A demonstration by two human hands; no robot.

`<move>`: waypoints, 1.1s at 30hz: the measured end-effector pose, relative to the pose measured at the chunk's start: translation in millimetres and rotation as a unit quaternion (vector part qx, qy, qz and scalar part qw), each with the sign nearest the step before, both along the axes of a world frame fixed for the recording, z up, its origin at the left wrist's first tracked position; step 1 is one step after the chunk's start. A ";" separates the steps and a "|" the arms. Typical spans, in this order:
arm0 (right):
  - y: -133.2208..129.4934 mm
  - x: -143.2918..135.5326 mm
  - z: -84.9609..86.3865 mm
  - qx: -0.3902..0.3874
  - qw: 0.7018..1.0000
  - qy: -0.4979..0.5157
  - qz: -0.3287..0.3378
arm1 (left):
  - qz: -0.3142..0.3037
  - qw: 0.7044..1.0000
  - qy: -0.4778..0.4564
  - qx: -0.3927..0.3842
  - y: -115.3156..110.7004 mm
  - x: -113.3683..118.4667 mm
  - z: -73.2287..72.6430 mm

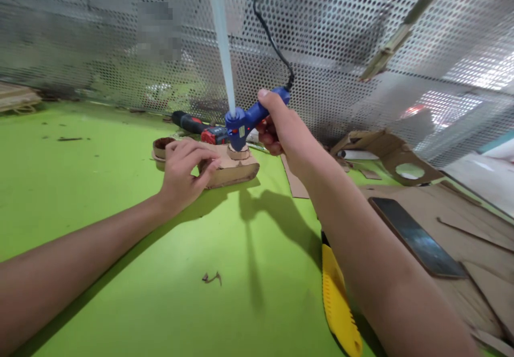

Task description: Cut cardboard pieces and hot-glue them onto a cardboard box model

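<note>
My right hand (pixel 277 124) is closed around the handle of a blue hot glue gun (pixel 257 115). A long whitish glue stick (pixel 223 41) stands up out of its back end. The gun points down, its nozzle hidden at a small round cardboard disc (pixel 238 152) on top of a long cardboard piece (pixel 236 175) with rounded ends. My left hand (pixel 184 169) grips that piece from above, fingers over its top and thumb near the front side. Just left of those fingers is a round cardboard ring (pixel 163 145); whether it joins the piece I cannot tell.
Behind the piece lies a black and red power tool (pixel 201 127). A yellow cutter knife (pixel 339 303) lies under my right forearm. A phone (pixel 415 236) rests on cardboard sheets (pixel 477 228) at right. A perforated metal screen (pixel 120 52) backs the green table (pixel 160 293); the gun's black cord (pixel 273 41) hangs before it.
</note>
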State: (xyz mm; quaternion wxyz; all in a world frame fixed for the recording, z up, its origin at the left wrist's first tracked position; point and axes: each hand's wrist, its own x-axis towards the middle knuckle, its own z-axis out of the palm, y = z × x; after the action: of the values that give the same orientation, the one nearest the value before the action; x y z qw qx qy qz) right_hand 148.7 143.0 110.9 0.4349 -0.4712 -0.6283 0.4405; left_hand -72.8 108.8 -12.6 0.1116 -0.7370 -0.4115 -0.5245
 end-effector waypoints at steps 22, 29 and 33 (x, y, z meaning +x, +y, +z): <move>18.3 7.0 -16.4 -0.054 0.995 0.074 0.026 | -0.018 1.000 0.005 0.014 2.4 -1.1 -1.1; 13.8 6.3 -17.6 -0.046 0.996 0.074 0.033 | -0.012 1.000 0.012 -0.007 2.9 -1.4 -1.2; 13.3 4.3 -19.9 -0.030 0.997 0.074 0.023 | -0.007 1.000 0.018 -0.011 4.5 -1.8 -2.1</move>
State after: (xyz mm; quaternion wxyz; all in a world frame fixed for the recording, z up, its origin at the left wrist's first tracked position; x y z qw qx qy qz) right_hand 153.0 156.3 91.0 0.4553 -0.4360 -0.5915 0.5026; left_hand -74.6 113.2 -14.7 0.1069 -0.7502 -0.4104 -0.5073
